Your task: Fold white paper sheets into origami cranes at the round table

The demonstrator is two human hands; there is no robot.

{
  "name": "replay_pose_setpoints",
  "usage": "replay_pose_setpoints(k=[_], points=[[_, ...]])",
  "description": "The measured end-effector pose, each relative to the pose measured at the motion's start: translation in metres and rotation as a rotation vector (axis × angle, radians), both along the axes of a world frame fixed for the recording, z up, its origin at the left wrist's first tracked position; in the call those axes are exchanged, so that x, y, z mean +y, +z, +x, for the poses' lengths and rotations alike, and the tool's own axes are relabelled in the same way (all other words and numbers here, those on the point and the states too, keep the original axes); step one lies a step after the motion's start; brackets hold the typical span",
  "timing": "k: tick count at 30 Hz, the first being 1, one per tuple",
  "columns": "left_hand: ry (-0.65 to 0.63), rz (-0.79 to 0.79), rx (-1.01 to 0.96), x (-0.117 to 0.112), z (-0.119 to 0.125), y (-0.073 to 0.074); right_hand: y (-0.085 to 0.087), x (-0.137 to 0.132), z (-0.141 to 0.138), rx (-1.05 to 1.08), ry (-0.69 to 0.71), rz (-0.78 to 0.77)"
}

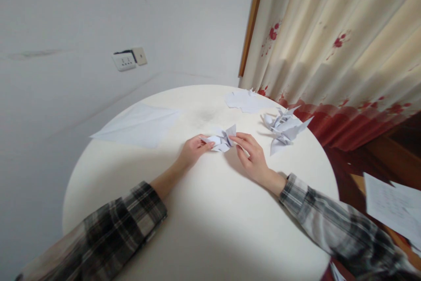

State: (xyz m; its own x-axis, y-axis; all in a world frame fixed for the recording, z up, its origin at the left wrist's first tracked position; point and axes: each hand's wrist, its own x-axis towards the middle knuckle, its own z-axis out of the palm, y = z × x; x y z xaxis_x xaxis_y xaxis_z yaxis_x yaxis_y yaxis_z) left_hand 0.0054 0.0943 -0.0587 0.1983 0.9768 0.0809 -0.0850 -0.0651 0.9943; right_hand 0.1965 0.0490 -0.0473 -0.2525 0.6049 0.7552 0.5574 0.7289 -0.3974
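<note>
A folded white paper piece with several raised flaps is between my two hands, just above or on the round white table. My left hand pinches its left end between thumb and fingers. At its right side, my right hand touches an upright flap with the fingertips; the fingers are partly stretched, with thumb and forefinger a little apart. Whether the right fingers grip the flap or only rest on it I cannot tell. Several finished-looking folded paper figures with pointed tips stand in a cluster to the right.
A creased white paper sheet lies at the table's left. Torn or cut paper lies near the back edge. Beyond stand a wall with a socket and a flowered curtain. Written sheets lie lower right, off the table.
</note>
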Motion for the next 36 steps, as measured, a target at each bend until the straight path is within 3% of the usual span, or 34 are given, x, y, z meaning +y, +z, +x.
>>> replay_pose_setpoints(k=[7,16,22,29,36], points=[[0.106,-0.127,-0.243,0.0014,-0.0027,0.0049,0.0045,-0.0045,0.0022,0.080,-0.061,0.006],[-0.097,-0.392,-0.676,0.0037,-0.0037,0.0068,0.0033,-0.0074,0.0033,0.067,0.014,0.056],[-0.088,-0.440,-0.795,0.0059,-0.0069,0.0084,0.0035,-0.0089,0.0037,0.032,0.121,-0.011],[-0.049,-0.506,-0.815,0.0078,-0.0092,0.0071,0.0041,-0.0090,0.0029,-0.033,0.188,-0.033],[-0.087,-0.477,-0.526,0.0044,-0.0066,0.0019,0.0071,-0.0102,0.0022,-0.074,0.223,-0.067]])
